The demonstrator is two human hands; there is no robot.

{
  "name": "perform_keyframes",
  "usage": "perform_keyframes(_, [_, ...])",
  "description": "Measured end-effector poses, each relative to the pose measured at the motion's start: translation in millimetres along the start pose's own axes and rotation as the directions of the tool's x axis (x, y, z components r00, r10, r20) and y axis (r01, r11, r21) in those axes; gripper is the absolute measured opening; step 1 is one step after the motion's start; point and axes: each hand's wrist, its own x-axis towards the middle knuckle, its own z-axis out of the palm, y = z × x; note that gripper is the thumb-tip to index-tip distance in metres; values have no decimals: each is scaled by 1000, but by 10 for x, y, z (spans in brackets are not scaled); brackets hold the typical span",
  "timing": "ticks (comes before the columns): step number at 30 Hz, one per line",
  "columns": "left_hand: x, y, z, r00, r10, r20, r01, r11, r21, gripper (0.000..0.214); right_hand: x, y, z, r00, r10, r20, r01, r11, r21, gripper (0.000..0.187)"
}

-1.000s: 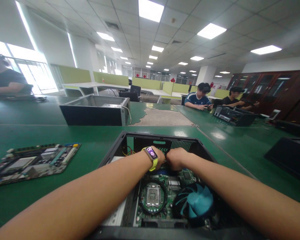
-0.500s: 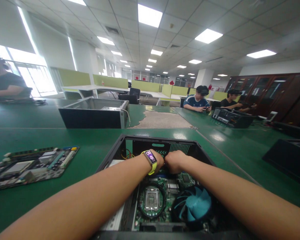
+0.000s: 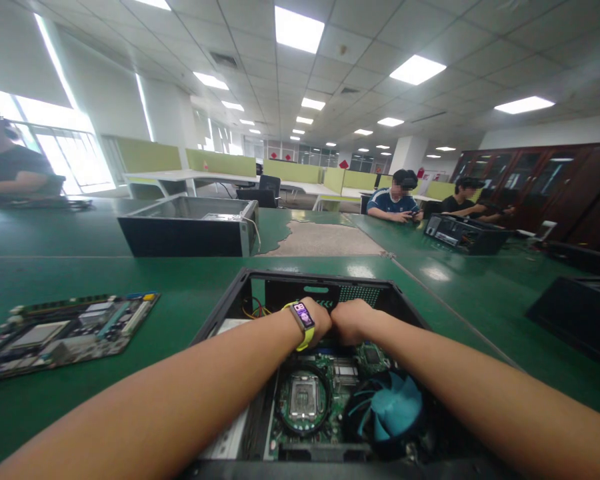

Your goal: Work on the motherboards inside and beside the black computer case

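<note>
An open black computer case (image 3: 287,285) lies in front of me, with a green motherboard (image 3: 336,393) inside. Both of my hands reach into its far part, side by side and nearly touching. My left hand (image 3: 321,321), with a smartwatch (image 3: 302,316) on a yellow strap at the wrist, is curled closed. My right hand (image 3: 351,321) is closed too. The backs of the hands hide the fingertips and whatever they grip. Nearer me on the board are a CPU socket (image 3: 304,398) inside a black ring and a fan (image 3: 387,405) with blue blades.
A loose motherboard (image 3: 97,327) lies on the green table (image 3: 180,280) to the left. Farther back stands an empty case (image 3: 185,233). Another case (image 3: 463,233) sits near two people at right; a black panel (image 3: 575,320) lies closer. One person sits far left.
My left hand has shifted very slightly to the right, close against my right hand. Both hands stay closed inside the case.
</note>
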Motion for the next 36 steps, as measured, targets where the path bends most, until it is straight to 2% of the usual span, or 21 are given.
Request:
perform_keyframes(8, [79, -27, 58, 1000, -10, -15, 10, 1000, 2, 33, 0, 10, 4, 1000, -9, -3, 9, 1000, 4, 33])
perform_keyframes(18, [42, -11, 33, 1000, -21, -16, 21, 1000, -1, 31, 60, 33, 64, 1000, -3, 5, 3, 1000, 11, 34])
perform_keyframes(36, [152, -35, 117, 999, -22, -45, 22, 1000, 4, 38, 65, 36, 92, 1000, -22, -16, 22, 1000, 6, 34])
